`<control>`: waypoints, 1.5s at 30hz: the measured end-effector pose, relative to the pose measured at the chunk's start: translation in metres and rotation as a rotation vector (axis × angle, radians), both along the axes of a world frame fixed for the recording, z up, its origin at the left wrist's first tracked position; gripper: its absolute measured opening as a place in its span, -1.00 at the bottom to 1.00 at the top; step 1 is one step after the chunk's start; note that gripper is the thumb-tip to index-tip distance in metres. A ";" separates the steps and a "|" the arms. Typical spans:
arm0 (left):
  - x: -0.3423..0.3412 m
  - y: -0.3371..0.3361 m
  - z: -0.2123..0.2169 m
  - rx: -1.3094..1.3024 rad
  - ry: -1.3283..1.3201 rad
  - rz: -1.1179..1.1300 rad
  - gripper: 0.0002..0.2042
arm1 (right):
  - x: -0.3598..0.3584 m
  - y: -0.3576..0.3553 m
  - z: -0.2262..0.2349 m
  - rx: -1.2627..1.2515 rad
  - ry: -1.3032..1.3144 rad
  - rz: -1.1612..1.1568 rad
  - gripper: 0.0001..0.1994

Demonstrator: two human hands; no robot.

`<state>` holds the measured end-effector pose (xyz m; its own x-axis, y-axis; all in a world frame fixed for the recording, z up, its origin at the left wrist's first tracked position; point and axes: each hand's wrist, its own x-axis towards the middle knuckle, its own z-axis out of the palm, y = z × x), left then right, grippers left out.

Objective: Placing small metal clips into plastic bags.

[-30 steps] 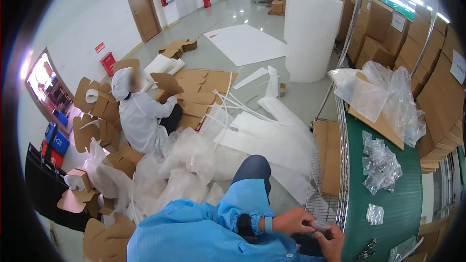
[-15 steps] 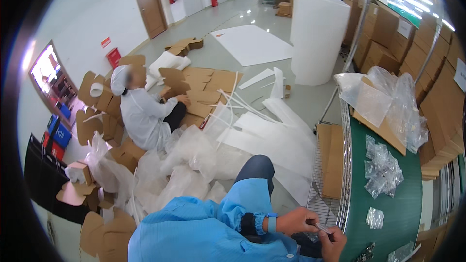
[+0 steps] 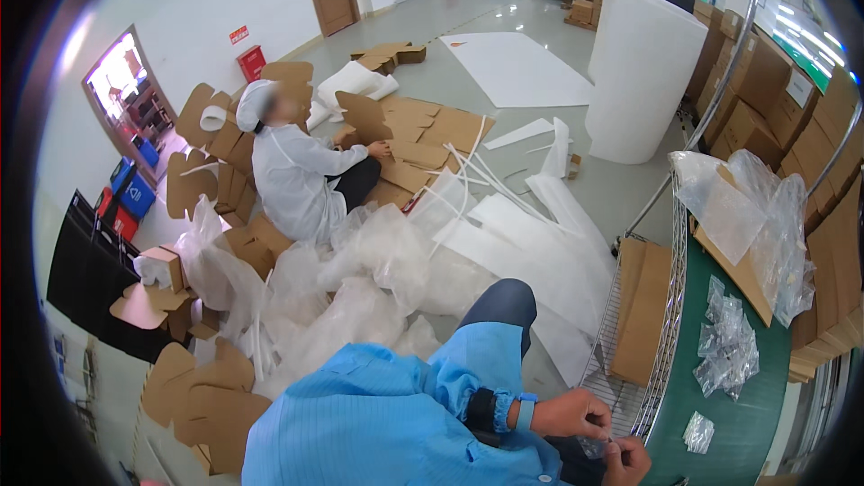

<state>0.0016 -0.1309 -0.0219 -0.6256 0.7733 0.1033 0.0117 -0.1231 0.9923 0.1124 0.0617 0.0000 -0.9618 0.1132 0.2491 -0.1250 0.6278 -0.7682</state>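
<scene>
My left hand, with a blue band and a black strap at the wrist, is closed in a pinch. Close below it, my right hand is closed too, thumb and fingers together. Between the two sits a small clear plastic bag, partly hidden by the fingers; its contents are too small to make out. Right of my hands lies a green tabletop. On it are a loose pile of small clear bags and a neater little stack of bags.
A co-worker in white sits on the floor by flattened cardboard. Clear plastic sheeting and white foam sheets cover the floor ahead. A wire shelf borders the table; a large white foam roll stands beyond.
The view has turned, so the surroundings sit farther right. My fingers have shifted on the small thing they hold, and clear plastic now shows below my left hand.
</scene>
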 end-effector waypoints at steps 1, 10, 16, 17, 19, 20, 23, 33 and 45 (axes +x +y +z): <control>-0.002 0.001 0.001 0.008 0.005 -0.005 -0.80 | -0.001 0.001 0.000 -0.033 -0.004 -0.016 -0.83; 0.004 0.002 -0.013 0.148 -0.081 -0.093 -0.83 | 0.004 -0.014 0.015 -0.026 0.018 -0.020 -0.81; 0.007 0.008 -0.013 0.133 -0.016 -0.100 -0.82 | 0.005 -0.007 0.011 -0.023 0.046 0.013 -0.80; 0.005 0.009 -0.013 0.130 -0.023 -0.123 -0.82 | 0.007 -0.004 0.009 0.019 0.053 0.022 -0.79; 0.004 0.009 -0.006 0.082 0.224 -0.046 -0.82 | 0.013 -0.005 0.011 0.044 0.026 0.037 -0.80; 0.004 0.008 -0.004 0.057 0.202 -0.046 -0.82 | 0.011 -0.005 0.016 0.037 0.000 0.028 -0.80; -0.006 -0.015 0.017 -0.132 0.005 -0.027 -0.82 | -0.005 -0.007 0.009 -0.004 0.007 0.085 -0.89; -0.016 -0.013 0.005 -0.203 0.083 0.158 -0.81 | -0.004 0.029 -0.008 -0.480 -0.408 -0.203 -0.83; -0.019 -0.020 -0.010 -0.200 -0.138 0.014 -0.84 | -0.009 0.124 -0.002 0.352 -0.099 -0.779 -0.60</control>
<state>-0.0177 -0.1513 -0.0316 -0.6341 0.7609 -0.1378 -0.1249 0.0750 0.9893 0.1036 0.1859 -0.0019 -0.6611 0.6822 0.3122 0.4980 0.7103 -0.4976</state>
